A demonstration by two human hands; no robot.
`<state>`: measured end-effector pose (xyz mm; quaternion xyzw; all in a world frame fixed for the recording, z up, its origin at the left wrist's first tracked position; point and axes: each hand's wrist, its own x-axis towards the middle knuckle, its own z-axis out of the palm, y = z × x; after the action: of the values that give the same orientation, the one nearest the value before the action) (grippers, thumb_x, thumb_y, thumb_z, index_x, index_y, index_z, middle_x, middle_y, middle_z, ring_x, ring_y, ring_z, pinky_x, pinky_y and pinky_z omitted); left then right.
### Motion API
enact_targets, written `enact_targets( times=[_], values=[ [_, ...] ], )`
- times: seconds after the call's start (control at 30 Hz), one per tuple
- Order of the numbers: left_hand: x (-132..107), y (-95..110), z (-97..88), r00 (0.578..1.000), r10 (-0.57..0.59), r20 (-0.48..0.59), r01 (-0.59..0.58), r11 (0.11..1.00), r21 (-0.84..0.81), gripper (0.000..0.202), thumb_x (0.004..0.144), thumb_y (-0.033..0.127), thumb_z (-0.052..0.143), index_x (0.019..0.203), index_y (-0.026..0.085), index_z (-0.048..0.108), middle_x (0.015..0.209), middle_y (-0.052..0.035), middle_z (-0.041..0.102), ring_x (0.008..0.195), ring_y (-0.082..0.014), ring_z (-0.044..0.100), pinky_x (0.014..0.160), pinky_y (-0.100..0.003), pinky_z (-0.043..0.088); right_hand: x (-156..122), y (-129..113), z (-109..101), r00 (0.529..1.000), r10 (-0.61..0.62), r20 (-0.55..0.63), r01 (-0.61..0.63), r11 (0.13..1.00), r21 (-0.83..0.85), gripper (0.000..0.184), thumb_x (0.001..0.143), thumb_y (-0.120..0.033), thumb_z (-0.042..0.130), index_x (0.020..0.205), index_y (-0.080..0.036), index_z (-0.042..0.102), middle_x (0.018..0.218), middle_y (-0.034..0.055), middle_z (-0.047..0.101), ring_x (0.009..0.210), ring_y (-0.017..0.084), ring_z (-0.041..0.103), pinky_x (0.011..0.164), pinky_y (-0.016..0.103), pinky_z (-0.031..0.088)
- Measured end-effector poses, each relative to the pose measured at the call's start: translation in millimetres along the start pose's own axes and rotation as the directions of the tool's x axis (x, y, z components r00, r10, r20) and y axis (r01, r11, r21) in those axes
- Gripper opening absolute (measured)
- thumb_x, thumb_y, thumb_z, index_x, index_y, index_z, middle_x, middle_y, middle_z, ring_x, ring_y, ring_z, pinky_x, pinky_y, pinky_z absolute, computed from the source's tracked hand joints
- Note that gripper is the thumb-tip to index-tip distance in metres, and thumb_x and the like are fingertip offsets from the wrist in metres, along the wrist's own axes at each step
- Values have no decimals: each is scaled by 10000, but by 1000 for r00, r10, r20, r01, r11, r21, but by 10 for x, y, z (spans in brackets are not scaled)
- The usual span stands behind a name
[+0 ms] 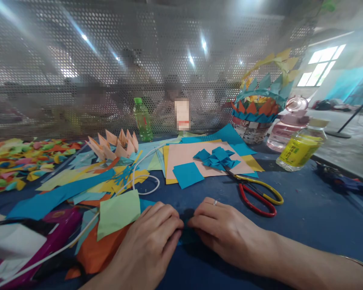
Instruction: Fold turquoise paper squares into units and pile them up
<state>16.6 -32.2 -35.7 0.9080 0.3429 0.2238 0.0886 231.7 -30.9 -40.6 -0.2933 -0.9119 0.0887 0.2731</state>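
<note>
Okay, so you've got both hands low over the blue table [314, 213], tips almost meeting around a small piece of dark blue paper [187, 237]. Fingers on your left hand [152, 235] are pinched in narrow on its left side, and your right hand [225, 229], the one with the ring [215, 202], does the same on the other side. Most of that paper's hidden, so I can't tell how it's folded. Just beside your left hand there's a light green sheet [119, 213] lying over an orange one [101, 249]. Past your right hand, the scissors [241, 177] lie splayed, red and yellow handles toward you. Straight ahead, a blue square [188, 175] and some folded blue pieces [218, 158] sit on a pink sheet [178, 155].
</note>
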Motion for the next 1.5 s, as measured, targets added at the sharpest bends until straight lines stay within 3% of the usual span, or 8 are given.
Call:
enact_targets(
  times=[0.37,0.5,0.7,0.9,1.13,1.33,1.47,1.5],
  values=[
    [44,126,-95,987,157,-22,-145,951,273,367,918,30,285,797,180,598,765,-35,596,711,-202,537,677,-355,461,8,-29,-44,1000,-7,27,7,1000,-17,228,896,-31,455,928,-118,663,823,73,604,771,171,509,691,268,450],
    [40,233,-164,976,208,-62,-170,909,382,375,902,0,295,821,183,612,802,-49,626,782,-216,583,792,-378,488,-2,-34,-53,999,-10,42,12,1000,-29,256,894,-18,432,951,-123,659,830,73,596,776,173,502,688,268,449],
    [10,181,-116,964,262,34,-244,836,491,391,863,-36,281,857,162,618,831,-61,632,818,-221,593,874,-396,472,-37,-30,-60,997,-17,76,21,998,-58,264,898,-17,435,1009,-141,641,883,69,593,796,177,488,694,273,440],
    [-1,139,-114,954,299,14,-276,861,428,394,825,-59,296,928,141,619,843,-63,632,813,-213,577,870,-370,469,-39,-41,-80,992,-26,126,38,994,-101,259,915,-30,434,1045,-135,632,894,69,587,812,182,477,725,281,438],
    [6,190,-147,989,146,-25,-137,967,214,361,769,-27,342,850,154,642,825,-71,610,793,-221,554,826,-386,474,-36,-92,-128,983,-14,182,38,991,-127,251,902,-9,429,982,-125,636,881,66,580,811,181,474,725,284,441],
    [20,185,-187,986,162,-25,-155,972,176,377,770,-17,348,899,148,661,872,-80,625,854,-223,574,830,-371,478,-47,-114,-124,968,-33,250,91,970,-225,180,906,-62,469,943,-142,626,913,63,580,808,185,476,681,302,439],
    [-22,118,-34,938,320,-131,-251,892,375,424,803,-48,302,927,131,665,988,-90,681,964,-224,585,963,-375,426,-51,-118,-104,964,-36,262,110,956,-273,150,901,-85,488,937,-140,623,899,67,578,814,196,483,660,310,438],
    [-38,98,12,875,444,-192,-338,845,413,427,832,-34,286,909,143,667,947,-74,693,922,-212,591,953,-365,433,-50,-121,-102,964,-36,263,112,954,-279,141,895,-90,500,946,-140,621,899,66,579,815,199,485,654,313,435]
  ],
)
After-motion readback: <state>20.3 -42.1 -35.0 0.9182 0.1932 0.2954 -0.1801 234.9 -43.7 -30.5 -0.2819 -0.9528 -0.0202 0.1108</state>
